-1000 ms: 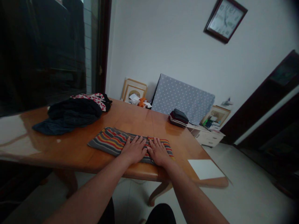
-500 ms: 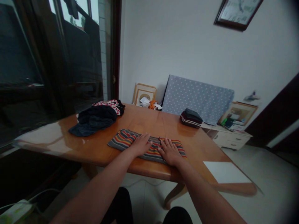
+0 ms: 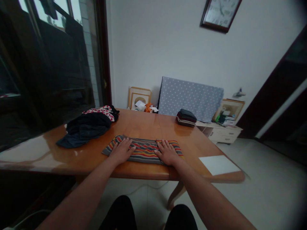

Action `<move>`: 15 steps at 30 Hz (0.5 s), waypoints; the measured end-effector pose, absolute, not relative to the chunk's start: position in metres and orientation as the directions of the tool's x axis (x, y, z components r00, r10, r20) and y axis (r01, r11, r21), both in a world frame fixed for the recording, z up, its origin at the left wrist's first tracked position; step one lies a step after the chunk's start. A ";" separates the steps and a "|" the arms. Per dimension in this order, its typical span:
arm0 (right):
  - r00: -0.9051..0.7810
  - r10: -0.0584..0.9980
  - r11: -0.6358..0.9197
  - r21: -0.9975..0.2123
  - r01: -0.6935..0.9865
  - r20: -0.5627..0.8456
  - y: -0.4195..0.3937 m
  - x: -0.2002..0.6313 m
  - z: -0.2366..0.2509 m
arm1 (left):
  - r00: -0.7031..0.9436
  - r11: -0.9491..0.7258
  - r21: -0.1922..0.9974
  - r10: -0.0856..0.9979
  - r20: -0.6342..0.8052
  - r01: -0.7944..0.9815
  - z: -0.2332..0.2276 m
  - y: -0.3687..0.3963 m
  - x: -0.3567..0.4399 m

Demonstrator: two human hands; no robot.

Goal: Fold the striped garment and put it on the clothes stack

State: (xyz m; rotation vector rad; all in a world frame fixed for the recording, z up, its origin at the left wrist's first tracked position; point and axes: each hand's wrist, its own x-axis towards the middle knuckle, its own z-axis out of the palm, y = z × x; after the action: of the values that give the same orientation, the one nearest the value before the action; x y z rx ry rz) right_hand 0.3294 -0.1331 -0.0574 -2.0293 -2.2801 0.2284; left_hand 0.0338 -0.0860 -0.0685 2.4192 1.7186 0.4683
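A striped garment [image 3: 145, 148] in grey, red, orange and black lies folded into a long flat strip near the front edge of the wooden table [image 3: 139, 123]. On its left part rests my left hand [image 3: 122, 150], palm down with fingers spread. My right hand [image 3: 167, 152] lies flat on the right part, beside a folded-over section, its fingers also spread. Neither hand grips the cloth. What kind of garment it is I cannot tell.
A loose heap of dark clothes [image 3: 88, 126] with a red-and-white patterned piece lies at the left. Toward the back right stands a stack of folded clothes [image 3: 186, 118]. A white sheet [image 3: 219, 165] lies at the right corner. Behind are a dotted cloth [image 3: 189, 97] and a drawer cabinet [image 3: 224, 134].
My left hand has slid left along the striped cloth, away from my right hand, which stays on the right part. The camera view has turned slightly to the right.
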 end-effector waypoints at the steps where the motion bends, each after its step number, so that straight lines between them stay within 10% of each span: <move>1: -0.117 0.993 0.110 -0.164 0.980 -0.034 -0.133 0.329 -0.058 | 0.285 -0.336 0.293 0.937 0.203 0.895 -0.067 -0.084 0.031; 6: -0.114 0.993 0.110 -0.146 0.983 -0.018 -0.134 0.329 -0.059 | -0.029 -0.080 0.326 0.948 0.316 0.942 -0.057 -0.074 0.002; 15: -0.109 0.994 0.106 -0.133 0.985 -0.012 -0.130 0.330 -0.069 | -0.294 0.258 0.393 0.955 0.033 0.883 -0.042 -0.057 -0.031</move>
State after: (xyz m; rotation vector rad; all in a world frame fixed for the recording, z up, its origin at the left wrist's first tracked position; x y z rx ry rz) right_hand 0.3304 -0.1300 -0.0688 -2.0414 -2.2750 0.1645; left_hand -0.0305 -0.0571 -0.0422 1.7223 2.3147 0.5034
